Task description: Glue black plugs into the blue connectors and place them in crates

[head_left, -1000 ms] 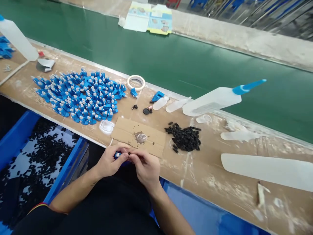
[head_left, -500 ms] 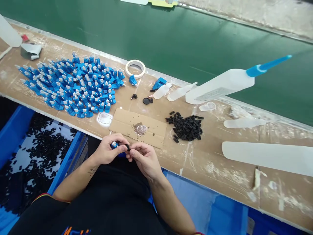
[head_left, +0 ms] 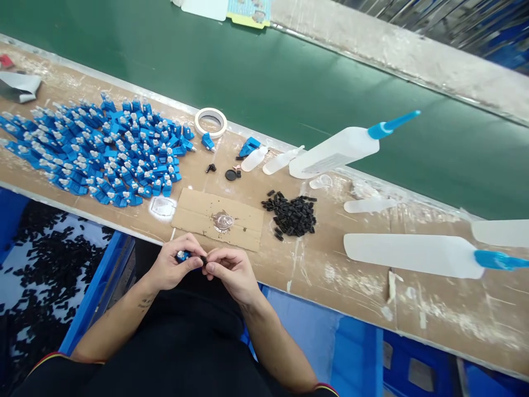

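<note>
My left hand point(head_left: 177, 262) is closed around a small blue and white plastic piece point(head_left: 182, 256), partly hidden by the fingers. A small black part point(head_left: 203, 259) sits where the fingertips of both hands meet. My right hand point(head_left: 231, 273) pinches that black part between thumb and fingers. Just beyond the hands lies a piece of cardboard point(head_left: 194, 212) with a puddle of clear, glue-like liquid point(head_left: 223, 221) on it. A heap of small black parts point(head_left: 291, 215) is to the right of the cardboard, and many blue and white pieces point(head_left: 119, 149) stand massed to the left.
Behind the cardboard are a tape roll point(head_left: 198, 122), a black disc point(head_left: 230, 175) and a blue part point(head_left: 249, 146). White bottles with blue nozzles point(head_left: 339, 149) point(head_left: 413, 253) lie at the right. A blue bin point(head_left: 93, 298) of black parts stands below left. A green belt point(head_left: 289, 82) runs behind.
The view has shifted, so the table's things appear farther left and more shows at the right. Both hands stay together on the small pieces, with little visible change in grip.
</note>
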`<state>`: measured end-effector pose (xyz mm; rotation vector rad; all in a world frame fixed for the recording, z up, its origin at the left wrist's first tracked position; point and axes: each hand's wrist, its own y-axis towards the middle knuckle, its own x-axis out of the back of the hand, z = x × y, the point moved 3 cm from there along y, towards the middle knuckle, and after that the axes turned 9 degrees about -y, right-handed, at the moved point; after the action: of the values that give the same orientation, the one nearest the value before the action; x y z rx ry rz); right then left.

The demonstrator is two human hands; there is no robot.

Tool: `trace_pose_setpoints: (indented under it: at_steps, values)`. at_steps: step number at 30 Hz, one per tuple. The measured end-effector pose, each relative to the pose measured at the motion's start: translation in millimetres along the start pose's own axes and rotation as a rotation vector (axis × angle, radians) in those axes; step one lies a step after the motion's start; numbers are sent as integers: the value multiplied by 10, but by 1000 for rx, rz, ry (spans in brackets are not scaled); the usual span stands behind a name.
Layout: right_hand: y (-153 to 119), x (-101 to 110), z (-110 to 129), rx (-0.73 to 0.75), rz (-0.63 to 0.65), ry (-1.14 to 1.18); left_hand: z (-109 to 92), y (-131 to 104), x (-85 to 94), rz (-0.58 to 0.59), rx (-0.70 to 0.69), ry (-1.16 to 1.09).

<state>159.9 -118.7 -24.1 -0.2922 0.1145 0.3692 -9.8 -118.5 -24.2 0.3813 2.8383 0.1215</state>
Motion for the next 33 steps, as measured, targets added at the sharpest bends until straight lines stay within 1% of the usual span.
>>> trace_pose_setpoints:
  at_steps: [1, 2, 4, 5, 6, 7, 9, 12, 14, 18, 24, 29, 33]
  values:
    - [4, 69, 69, 59, -50, -79, 6, -7, 7, -17, 0, -29]
    - [11, 165, 157, 146, -136, -195, 10, -13, 20, -38, 7, -86]
    - [26, 388, 365, 363, -354, -528, 14, -20, 56, -81, 54, -292]
    - [39, 485, 460, 464, -438, -717, 15, -22, 76, -99, 89, -421]
    - [61, 561, 532, 547, -484, -898, 14, -23, 96, -114, 128, -539]
    - [91, 615, 578, 608, -485, -1055, 12, -23, 115, -129, 165, -629]
    - [159, 659, 598, 690, -396, -1271, 4, -25, 149, -154, 222, -710]
    - [222, 628, 540, 756, -259, -1414, -4, -43, 178, -171, 254, -678]
    - [239, 594, 498, 760, -211, -1458, -4, -65, 181, -168, 252, -645]
    - [260, 563, 471, 743, -168, -1530, 11, -102, 184, -178, 244, -582]
    - [275, 559, 489, 780, -155, -1623, 26, -106, 194, -194, 215, -553]
    - [276, 567, 493, 763, -120, -1653, 25, -108, 209, -211, 187, -517]
    - [273, 576, 525, 772, -89, -1685, 14, -100, 220, -197, 166, -513]
